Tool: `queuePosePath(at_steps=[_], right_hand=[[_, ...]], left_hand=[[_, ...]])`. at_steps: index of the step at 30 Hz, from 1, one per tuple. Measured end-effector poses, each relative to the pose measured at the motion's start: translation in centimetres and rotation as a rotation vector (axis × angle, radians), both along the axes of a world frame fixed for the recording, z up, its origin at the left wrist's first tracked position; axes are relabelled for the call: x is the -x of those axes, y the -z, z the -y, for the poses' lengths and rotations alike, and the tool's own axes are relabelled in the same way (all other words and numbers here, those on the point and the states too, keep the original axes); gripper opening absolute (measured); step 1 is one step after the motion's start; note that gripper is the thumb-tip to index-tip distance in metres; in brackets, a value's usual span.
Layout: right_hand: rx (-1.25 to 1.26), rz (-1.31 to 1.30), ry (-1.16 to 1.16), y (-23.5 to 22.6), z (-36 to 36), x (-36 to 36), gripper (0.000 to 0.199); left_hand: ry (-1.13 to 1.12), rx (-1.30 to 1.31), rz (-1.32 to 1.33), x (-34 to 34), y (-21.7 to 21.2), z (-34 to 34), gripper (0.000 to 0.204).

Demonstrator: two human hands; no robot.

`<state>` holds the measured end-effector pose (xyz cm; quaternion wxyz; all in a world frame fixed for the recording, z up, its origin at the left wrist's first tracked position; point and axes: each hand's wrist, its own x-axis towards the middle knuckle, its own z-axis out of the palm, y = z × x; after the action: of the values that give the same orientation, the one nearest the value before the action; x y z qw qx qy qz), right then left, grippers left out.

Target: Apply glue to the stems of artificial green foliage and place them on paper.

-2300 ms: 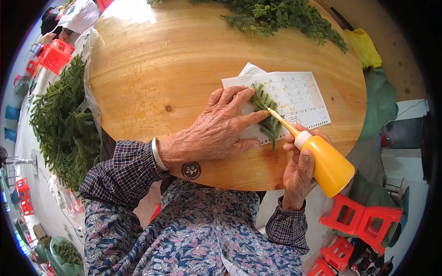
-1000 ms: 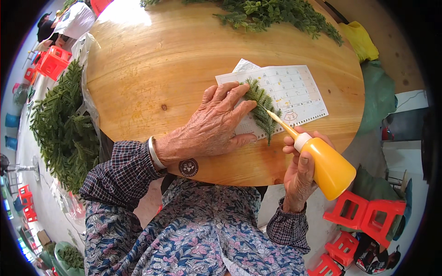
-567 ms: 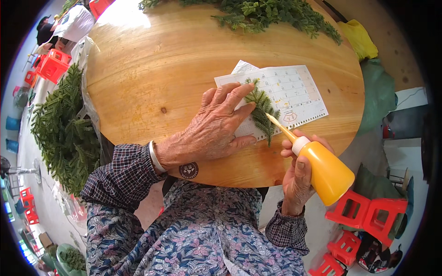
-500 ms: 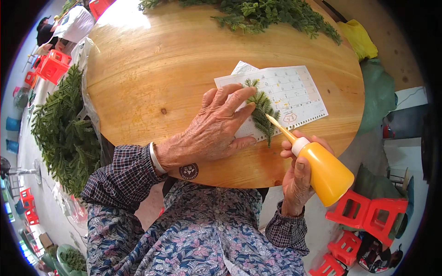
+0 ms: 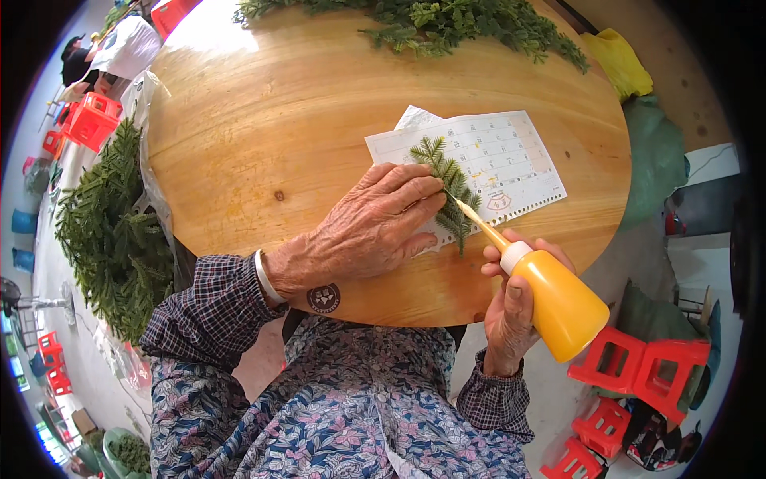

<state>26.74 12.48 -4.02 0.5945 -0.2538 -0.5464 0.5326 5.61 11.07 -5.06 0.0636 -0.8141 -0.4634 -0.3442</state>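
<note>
Pressing sprig (image 5: 448, 185), gripping glue bottle (image 5: 558, 306)

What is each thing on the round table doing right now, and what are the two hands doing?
Left hand: flat, pressing the green sprig down.
Green sprig: lying on the paper sheet.
Paper sheet: flat on the wooden table.
Right hand: gripping the orange squeeze bottle.
Orange squeeze bottle: tilted, nozzle at the sprig.
</note>
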Motion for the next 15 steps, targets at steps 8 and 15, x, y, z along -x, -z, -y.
queuePosePath(at_steps=[8, 15], right_hand=[[-0.048, 0.096, 0.023, -0.46, 0.06, 0.08, 0.050], [-0.077, 0.105, 0.040, -0.69, 0.38, 0.40, 0.050]], left_hand=[[-0.006, -0.004, 0.006, -0.01, -0.10, -0.25, 0.039], [-0.014, -0.007, 0.024, 0.06, -0.22, 0.02, 0.039]])
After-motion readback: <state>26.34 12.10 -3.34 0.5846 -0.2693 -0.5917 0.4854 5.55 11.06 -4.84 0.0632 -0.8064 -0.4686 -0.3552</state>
